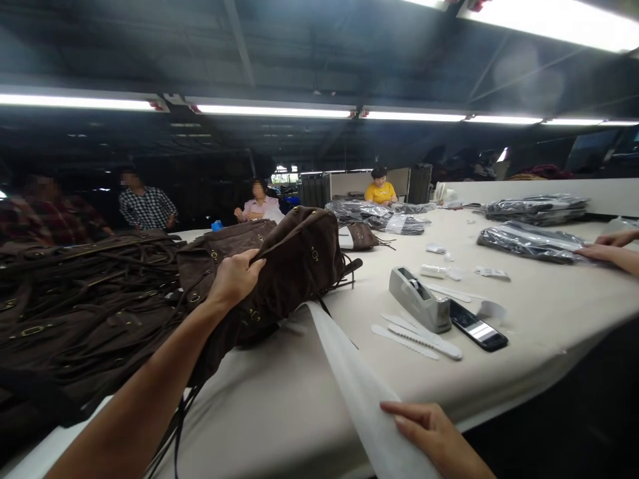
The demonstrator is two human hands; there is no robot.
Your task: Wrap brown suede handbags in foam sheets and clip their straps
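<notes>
My left hand [233,278] is closed on the upper edge of a dark brown fabric piece [299,266] with brass-coloured buckles and thin dangling cords. I cannot tell whether it is a garment or a bag. It is lifted and folded over, and its underside is hidden. Beneath it runs a thin white sheet [349,379], stretching towards me to the table's front edge. My right hand [432,429] grips the right edge of this sheet between its fingers. At left lies a large pile of similar brown pieces [90,306].
On the table [539,313] are a grey tape dispenser [419,299], a phone [479,326] and several white plastic strips [424,340]. A co-worker's hands [612,247] touch a plastic-wrapped bundle [529,241]. Wrapped bundles [379,216] lie further back. A person in yellow [381,191] sits behind them.
</notes>
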